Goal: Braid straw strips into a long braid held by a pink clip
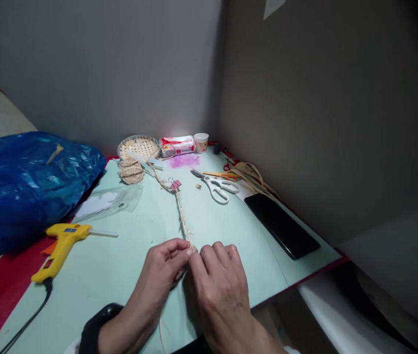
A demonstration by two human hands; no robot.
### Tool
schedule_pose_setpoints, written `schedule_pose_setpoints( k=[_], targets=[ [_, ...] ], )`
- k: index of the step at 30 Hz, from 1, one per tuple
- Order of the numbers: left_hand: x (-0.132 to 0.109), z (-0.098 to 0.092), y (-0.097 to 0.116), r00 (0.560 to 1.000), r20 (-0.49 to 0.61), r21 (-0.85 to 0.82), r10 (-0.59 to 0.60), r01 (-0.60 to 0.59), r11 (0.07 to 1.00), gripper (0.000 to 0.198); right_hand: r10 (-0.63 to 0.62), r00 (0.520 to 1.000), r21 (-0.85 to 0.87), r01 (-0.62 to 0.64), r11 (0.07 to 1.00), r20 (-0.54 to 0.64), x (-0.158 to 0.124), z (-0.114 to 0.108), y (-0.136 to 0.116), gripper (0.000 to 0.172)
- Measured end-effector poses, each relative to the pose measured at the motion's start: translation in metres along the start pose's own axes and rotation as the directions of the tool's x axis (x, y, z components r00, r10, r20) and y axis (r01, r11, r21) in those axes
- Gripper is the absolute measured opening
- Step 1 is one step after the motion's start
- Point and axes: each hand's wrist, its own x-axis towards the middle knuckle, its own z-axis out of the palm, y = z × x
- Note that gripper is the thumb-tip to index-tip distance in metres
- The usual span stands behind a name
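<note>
A braided straw cord [182, 213] runs down the table toward me, gripped at its near end by both hands. My left hand [164, 263] pinches it between thumb and fingertips. Right beside it, my right hand [218, 278] is closed on the same end, its fingers curled and hiding the strands. A pink binder clip [175, 185] is fastened on the cord farther up. Beyond the clip the cord bends left toward a ball of twine [131, 171]. One thin loose strand [162, 329] hangs below my left hand.
White-handled scissors [218, 189], a black phone [282, 225] and straw strips [255, 177] lie to the right. On the left are a yellow glue gun [61, 250], a clear plastic bag [109, 201] and a blue bag [28, 191]. A woven basket [138, 146], tissue pack [177, 146] and paper cup [201, 143] stand behind.
</note>
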Motion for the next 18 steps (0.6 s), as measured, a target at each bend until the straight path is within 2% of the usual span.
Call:
schedule_pose_setpoints(
  k=[3, 8, 12, 14, 16, 18],
  targets=[
    [-0.003, -0.001, 0.000, 0.999, 0.027, -0.048, -0.033, 0.034, 0.998, 0.023, -0.042, 0.999, -0.021, 0.043, 0.999, 0.018, 0.005, -0.001, 0.000, 0.025],
    [-0.006, -0.003, 0.000, 0.997, 0.072, -0.121, -0.014, 0.023, 0.992, 0.021, -0.069, 0.997, -0.023, 0.070, 0.997, 0.045, 0.002, 0.000, 0.000, 0.023],
    [-0.005, -0.004, -0.001, 0.998, 0.054, -0.109, -0.012, 0.018, 0.994, 0.020, -0.100, 0.995, 0.041, 0.099, 0.994, 0.007, -0.008, -0.005, -0.002, 0.023],
    [-0.006, -0.004, 0.001, 0.999, 0.052, -0.107, -0.008, 0.014, 0.994, 0.020, -0.119, 0.993, 0.132, 0.116, 0.984, 0.013, -0.010, -0.014, 0.001, 0.022],
    [-0.008, -0.004, 0.004, 0.998, 0.062, -0.096, 0.019, -0.013, 0.995, 0.020, -0.081, 0.994, 0.305, 0.055, 0.951, 0.072, -0.006, -0.025, 0.012, 0.025],
    [-0.010, -0.005, 0.008, 0.997, 0.061, -0.053, 0.052, -0.049, 0.997, 0.020, 0.105, 0.979, 0.462, -0.176, 0.869, 0.175, 0.005, -0.033, 0.027, 0.021]
  ],
)
